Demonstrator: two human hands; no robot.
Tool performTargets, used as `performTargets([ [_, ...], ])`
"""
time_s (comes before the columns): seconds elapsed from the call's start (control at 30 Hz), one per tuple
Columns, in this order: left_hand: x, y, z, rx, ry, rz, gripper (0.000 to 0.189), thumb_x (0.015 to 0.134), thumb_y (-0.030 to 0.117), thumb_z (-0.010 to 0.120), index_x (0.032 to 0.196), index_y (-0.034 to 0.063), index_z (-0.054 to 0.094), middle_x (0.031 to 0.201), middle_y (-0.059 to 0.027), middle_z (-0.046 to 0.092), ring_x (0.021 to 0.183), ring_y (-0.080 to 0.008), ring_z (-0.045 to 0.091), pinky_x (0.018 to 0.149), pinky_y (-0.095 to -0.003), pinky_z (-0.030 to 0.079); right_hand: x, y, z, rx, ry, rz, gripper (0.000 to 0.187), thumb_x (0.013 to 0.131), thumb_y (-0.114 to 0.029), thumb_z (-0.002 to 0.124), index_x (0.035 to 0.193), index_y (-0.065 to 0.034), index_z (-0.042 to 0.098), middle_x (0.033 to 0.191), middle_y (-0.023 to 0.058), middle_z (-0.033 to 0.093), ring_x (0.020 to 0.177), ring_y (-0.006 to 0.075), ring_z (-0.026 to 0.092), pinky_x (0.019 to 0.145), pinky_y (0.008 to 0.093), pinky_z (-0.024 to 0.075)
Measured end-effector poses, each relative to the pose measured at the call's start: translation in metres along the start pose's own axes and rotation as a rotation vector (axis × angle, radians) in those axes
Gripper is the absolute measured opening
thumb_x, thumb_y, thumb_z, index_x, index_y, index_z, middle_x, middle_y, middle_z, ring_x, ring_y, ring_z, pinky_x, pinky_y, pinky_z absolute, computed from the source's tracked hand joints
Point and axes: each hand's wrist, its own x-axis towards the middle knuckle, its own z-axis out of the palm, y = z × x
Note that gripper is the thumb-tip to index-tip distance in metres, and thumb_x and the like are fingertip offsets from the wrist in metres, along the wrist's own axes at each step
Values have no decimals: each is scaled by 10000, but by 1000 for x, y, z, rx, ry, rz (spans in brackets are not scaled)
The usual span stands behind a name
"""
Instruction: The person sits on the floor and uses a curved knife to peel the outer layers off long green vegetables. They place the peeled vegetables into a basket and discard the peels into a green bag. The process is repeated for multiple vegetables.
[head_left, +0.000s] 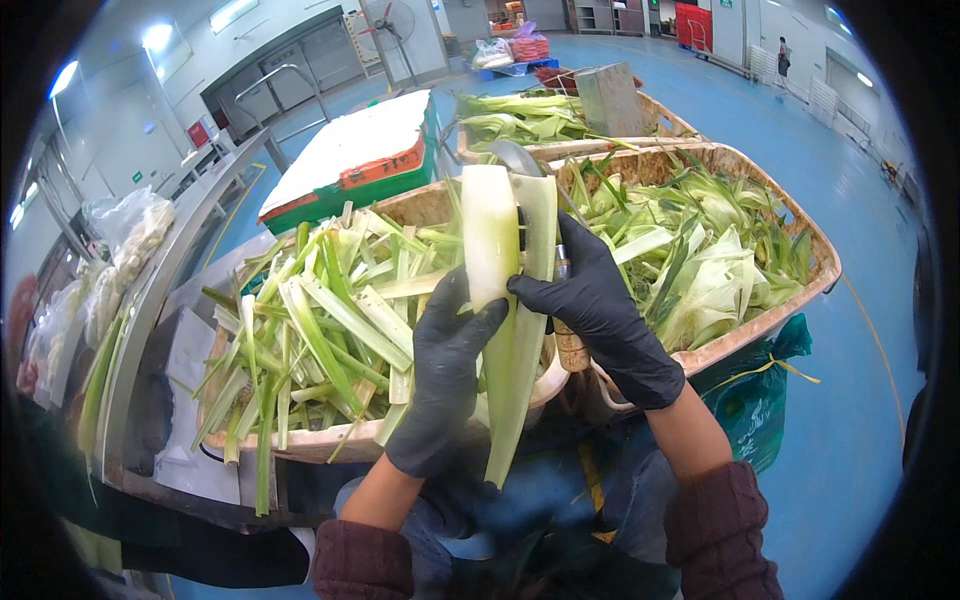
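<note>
My left hand (448, 367), in a black glove, grips a thick, pale green-white stalk (489, 232) that looks like a water bamboo shoot. A long green outer leaf sheath (536, 225) stands partly apart from the shoot's right side, its tail hanging below my hands. My right hand (611, 322), also gloved in black, pinches this sheath with the thumb by the shoot. A knife's wooden handle (572, 352) with a metal ferrule also sits in the right hand. Its curved metal blade (514, 157) shows behind the shoot's top; the fingers hide the part between.
Cut leaf sheaths (330, 322) heap over a crate (322, 442) at left. Green husks fill another crate (817, 255) at right, with a green plastic bag (750, 405) below. A metal table edge (142, 322) runs along the left. A white-topped stack (352, 150) stands ahead.
</note>
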Motion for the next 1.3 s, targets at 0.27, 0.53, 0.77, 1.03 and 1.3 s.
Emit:
performTargets([
  [0.27,-1,1,2,166,-25,132,473,735,-32,598,1154,21,385,1040,-85,514,904,-152,536,749,-257,464,0,1,5,51,-30,68,569,655,-77,659,1170,-15,426,1001,67,545,899,125,502,799,255,414],
  [0.53,-1,2,1,257,-67,131,576,658,-57,646,1147,40,356,1090,-78,465,975,-178,502,804,-288,452,-3,1,7,-39,-35,49,581,634,-116,632,1163,0,423,1006,104,547,915,150,510,811,273,414],
  [0.77,0,3,1,332,-40,164,528,667,-25,670,1091,56,366,1030,-66,450,913,-158,513,745,-268,474,-3,0,7,-39,-53,24,571,623,-117,626,1143,19,433,987,123,550,908,169,516,800,276,417],
  [1.03,0,3,-1,296,-61,149,535,637,-16,699,1054,62,372,1014,-67,451,893,-159,522,728,-268,481,-6,-1,7,17,-50,49,534,600,-54,580,1109,33,445,969,118,548,888,163,519,775,268,427],
  [1.3,-1,4,-2,328,-73,155,509,634,-12,703,1024,59,384,988,-63,459,864,-154,538,700,-265,494,-6,5,6,-33,-32,11,500,592,-50,558,1073,40,455,933,146,560,854,188,536,760,284,434],
])
